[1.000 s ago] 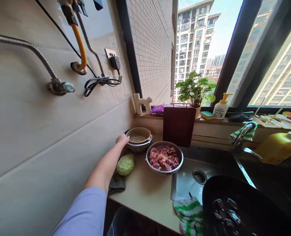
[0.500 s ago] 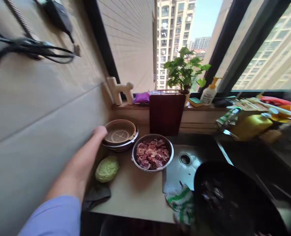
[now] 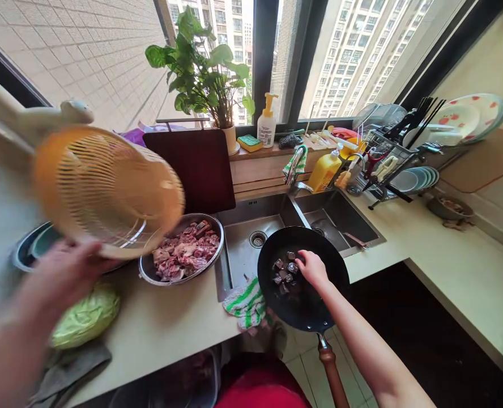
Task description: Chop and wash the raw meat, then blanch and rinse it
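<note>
My left hand point(image 3: 71, 266), blurred, grips the rim of an orange-brown plastic colander point(image 3: 119, 187). The colander is tilted up on its side, above the counter's left end. Beside it, a steel bowl of raw chopped meat point(image 3: 186, 252) stands next to the sink. My right hand point(image 3: 314, 269) reaches into a black wok point(image 3: 306, 309) with a wooden handle. Its thumb and fingertips are pinched at one of several glossy dark cubes point(image 3: 293, 267) in the pan. A green cabbage point(image 3: 88, 317) lies below my left hand, near a second basin point(image 3: 26, 249) holding a greenish bowl.
A double steel sink point(image 3: 238, 232) lies behind the wok. A green-and-white cloth point(image 3: 247, 303) hangs at its front edge. A dark cutting board point(image 3: 192, 170) leans under the sill with a potted plant point(image 3: 204, 68). A dish rack point(image 3: 387, 164) stands at the right.
The view has swung right. My left hand has lifted the colander off the basin and tilted it. My right hand now shows in the wok, whose dark cubes are clearer.
</note>
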Demonstrator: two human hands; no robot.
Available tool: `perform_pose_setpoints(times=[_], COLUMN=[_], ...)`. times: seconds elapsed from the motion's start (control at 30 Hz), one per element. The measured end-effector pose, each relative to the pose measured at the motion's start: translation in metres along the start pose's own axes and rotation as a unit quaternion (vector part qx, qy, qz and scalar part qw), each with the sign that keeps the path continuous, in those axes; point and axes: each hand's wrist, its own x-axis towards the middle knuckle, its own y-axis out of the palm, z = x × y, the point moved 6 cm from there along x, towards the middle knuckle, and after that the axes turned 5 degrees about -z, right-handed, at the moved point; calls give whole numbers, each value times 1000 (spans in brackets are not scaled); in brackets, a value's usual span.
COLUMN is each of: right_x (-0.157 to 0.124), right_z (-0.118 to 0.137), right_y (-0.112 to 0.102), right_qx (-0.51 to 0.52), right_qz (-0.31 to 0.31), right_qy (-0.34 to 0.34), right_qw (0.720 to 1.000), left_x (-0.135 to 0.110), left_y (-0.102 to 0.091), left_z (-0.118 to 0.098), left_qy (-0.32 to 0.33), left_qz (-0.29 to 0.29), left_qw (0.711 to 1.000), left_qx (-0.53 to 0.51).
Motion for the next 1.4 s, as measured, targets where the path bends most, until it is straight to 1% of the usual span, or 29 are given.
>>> perform_pose_setpoints(times=[0.03, 0.07, 0.1, 0.13, 0.2, 0.23, 0.27, 0.3, 0.33, 0.4, 0.47, 0.57, 0.67, 0.8, 0.97, 1.03, 1.1, 1.23, 1.27, 1.33, 1.4], right_x=[3, 6, 7, 7, 7, 7, 8, 10, 13, 18, 23, 25, 22, 16, 15, 13, 8, -9, -13, -19, -20], right_z=[0, -1, -3, -6, -11, -12, -11, -9, -4, 7, 17, 24, 21, 14, 8, 5, -1, -21, -28, -36, -40], right_y=[5, 8, 11, 12, 13, 13, 13, 13, 14, 20, 26, 33, 35, 33, 28, 24, 15, -18, -24, -32, -38], right_qx=[-1, -2, -5, -12, -33, -45, -54, -60, -65, -75, -92, -114, -121, -110, -98, -92, -70, 21, 44, 86, 114], right_qz=[10, 21, 30, 38, 52, 56, 59, 63, 67, 79, 89, 90, 88, 90, 93, 90, 73, -25, -37, -32, -27], right_qy=[8, 13, 19, 26, 41, 47, 49, 47, 41, 28, 17, -1, -10, -13, 5, 10, 2, -21, -20, -20, -33], right_qw=[1000, 1000, 999, 999, 997, 996, 996, 995, 995, 994, 992, 989, 989, 990, 991, 992, 995, 999, 998, 996, 993], left_x=[-12, -25, -39, -54, -84, -97, -107, -114, -119, -124, -125, -125, -128, -129, -126, -124, -123, -120, -119, -117, -116], left_y=[13, 31, 54, 78, 124, 141, 153, 160, 164, 165, 160, 152, 147, 146, 149, 150, 150, 154, 157, 163, 173], left_z=[-2, -2, 0, 3, 11, 16, 20, 24, 28, 33, 36, 36, 38, 40, 37, 35, 35, 40, 42, 43, 42], left_qy=[-8, -26, -53, -89, -162, -190, -208, -218, -227, -234, -232, -222, -218, -209, -201, -197, -194, -202, -207, -215, -220], left_qz=[10, 24, 43, 62, 90, 96, 95, 94, 95, 99, 97, 75, 59, 52, 54, 54, 53, 60, 63, 70, 78], left_qw=[1000, 998, 993, 983, 947, 929, 919, 912, 909, 911, 917, 925, 928, 934, 937, 939, 940, 937, 935, 930, 924], left_qx=[-16, -48, -94, -150, -263, -302, -323, -333, -336, -326, -311, -298, -295, -286, -280, -277, -276, -277, -280, -289, -303])
